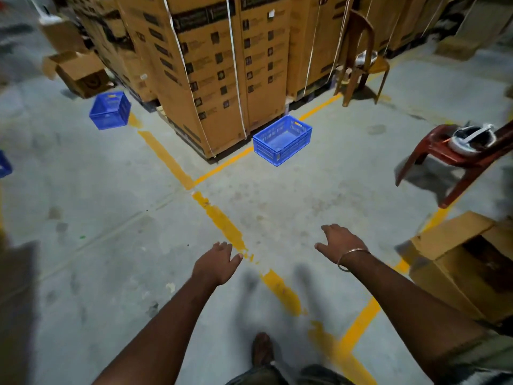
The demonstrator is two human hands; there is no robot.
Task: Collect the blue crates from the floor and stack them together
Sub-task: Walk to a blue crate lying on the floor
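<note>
Both hands are empty, fingers spread, held out over the concrete floor (97, 190) in the lower centre: left hand (215, 263), right hand (340, 241) with a bangle (351, 258) at the wrist. One crate (281, 140) sits upright at centre frame, just beside the stacked cartons (222, 65). A second crate (110, 110) stands at upper left. A third (4, 163) shows partly at the left edge.
</note>
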